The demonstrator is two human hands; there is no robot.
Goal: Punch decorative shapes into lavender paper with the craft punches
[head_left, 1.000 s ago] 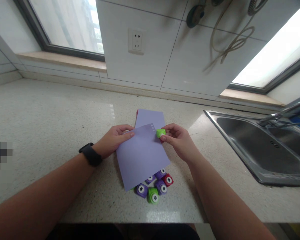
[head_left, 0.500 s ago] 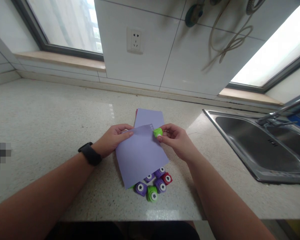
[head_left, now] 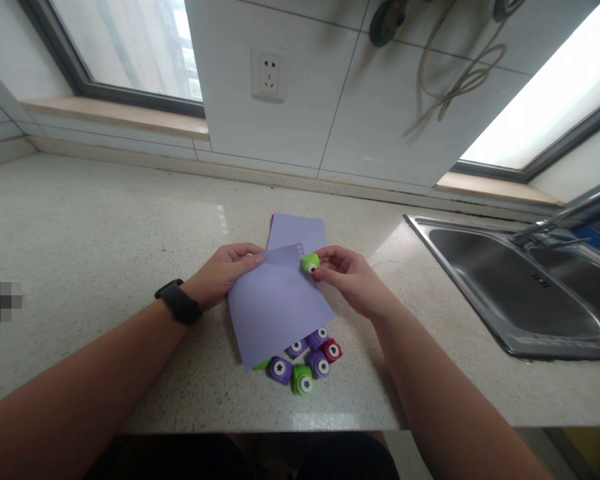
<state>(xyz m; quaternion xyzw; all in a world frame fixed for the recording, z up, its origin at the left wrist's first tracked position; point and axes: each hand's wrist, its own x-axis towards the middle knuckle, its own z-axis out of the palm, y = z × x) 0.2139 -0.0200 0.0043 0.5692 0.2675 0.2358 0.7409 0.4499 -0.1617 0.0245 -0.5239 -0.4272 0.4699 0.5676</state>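
Note:
My left hand [head_left: 225, 272] pinches the upper left edge of a lilac paper sheet [head_left: 277, 307] and holds it tilted above the counter. My right hand [head_left: 347, 279] grips a small green craft punch [head_left: 309, 262] clamped on the sheet's top right corner, where a few small holes show. A black watch sits on my left wrist. Below the sheet lies a cluster of several small punches [head_left: 305, 363], purple, green and red, partly hidden by the paper.
A stack of lilac paper [head_left: 297, 231] lies flat just behind my hands. A steel sink [head_left: 517, 293] with a tap is set into the speckled counter [head_left: 95, 233] at the right. A wall socket [head_left: 269, 75] and hanging cords are on the tiled wall behind.
The green punch has slid a little left along the sheet's top edge with my right hand. My left hand keeps its hold on the sheet.

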